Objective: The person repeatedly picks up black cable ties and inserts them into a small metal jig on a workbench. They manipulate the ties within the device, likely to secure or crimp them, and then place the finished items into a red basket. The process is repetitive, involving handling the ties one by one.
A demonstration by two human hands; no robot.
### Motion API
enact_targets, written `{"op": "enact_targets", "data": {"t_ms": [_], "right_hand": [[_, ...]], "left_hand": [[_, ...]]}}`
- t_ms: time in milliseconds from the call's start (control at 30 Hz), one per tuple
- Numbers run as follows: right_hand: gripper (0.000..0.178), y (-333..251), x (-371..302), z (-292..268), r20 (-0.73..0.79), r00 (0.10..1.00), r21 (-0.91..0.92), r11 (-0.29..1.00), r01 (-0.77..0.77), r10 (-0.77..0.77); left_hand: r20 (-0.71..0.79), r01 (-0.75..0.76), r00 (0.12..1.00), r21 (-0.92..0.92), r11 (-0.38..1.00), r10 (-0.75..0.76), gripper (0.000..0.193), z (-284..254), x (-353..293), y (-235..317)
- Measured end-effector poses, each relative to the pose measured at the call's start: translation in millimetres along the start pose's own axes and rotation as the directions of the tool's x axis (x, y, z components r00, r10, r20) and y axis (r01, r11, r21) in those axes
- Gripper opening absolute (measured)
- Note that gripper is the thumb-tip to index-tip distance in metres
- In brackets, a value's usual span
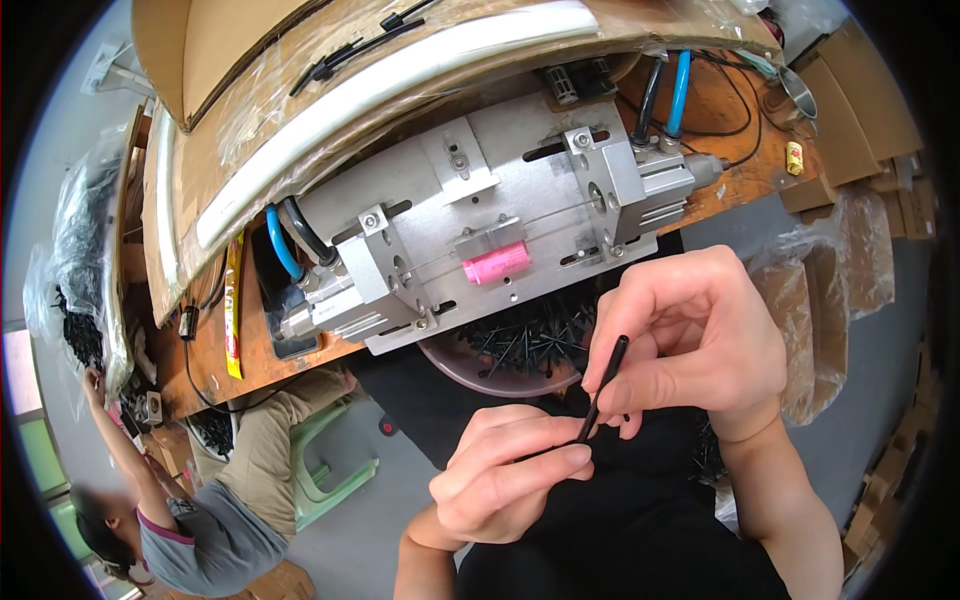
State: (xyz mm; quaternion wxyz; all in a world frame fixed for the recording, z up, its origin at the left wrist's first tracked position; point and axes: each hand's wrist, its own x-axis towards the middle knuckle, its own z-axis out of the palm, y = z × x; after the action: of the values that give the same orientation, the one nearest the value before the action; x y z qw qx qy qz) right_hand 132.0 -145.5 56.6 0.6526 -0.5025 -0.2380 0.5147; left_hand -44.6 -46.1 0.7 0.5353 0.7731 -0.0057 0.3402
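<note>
My left hand [505,475] and my right hand [695,345] are close together in front of the metal fixture [400,190]. Between them they hold a slim black rod-shaped part [613,364], tilted with its thicker end up. The right thumb and fingers pinch its upper portion, while the left thumb and forefinger grip the thin lower end. Behind the hands, a round bowl [445,366] contains many thin black parts [520,345]; my right hand covers some of its right side. A pink cylinder [497,262] rests on the fixture's plate by a small metal block [488,238].
Pneumatic cylinders with blue hoses [680,90] flank the fixture on the wooden bench [265,370]. Cardboard with white foam [400,90] borders its back, with black parts [345,60] on top. A co-worker [205,530] sits at left near a green stool [325,480]. Boxes stand right.
</note>
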Motion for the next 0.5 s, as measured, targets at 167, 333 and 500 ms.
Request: {"op": "enact_targets", "data": {"t_ms": [167,333,500], "right_hand": [[0.017,0,-6,-2,-0.079,0.995,0.005,0.998,0.065,-0.065],[0.015,-62,-9,-40,-0.281,0.779,-0.464,0.790,0.401,-0.560],[0.023,-161,56,-133,-0.029,0.590,-0.942,0.220,0.255,-0.807]], "left_hand": [[-0.049,0.046,0.998,-0.057,0.997,-0.049,0.036,9,6,-3],[-0.105,0.083,0.992,0.151,0.985,-0.067,0.039,14,7,-15],[-0.143,0.116,0.986,0.213,0.970,-0.087,0.028,16,16,-16]]}}
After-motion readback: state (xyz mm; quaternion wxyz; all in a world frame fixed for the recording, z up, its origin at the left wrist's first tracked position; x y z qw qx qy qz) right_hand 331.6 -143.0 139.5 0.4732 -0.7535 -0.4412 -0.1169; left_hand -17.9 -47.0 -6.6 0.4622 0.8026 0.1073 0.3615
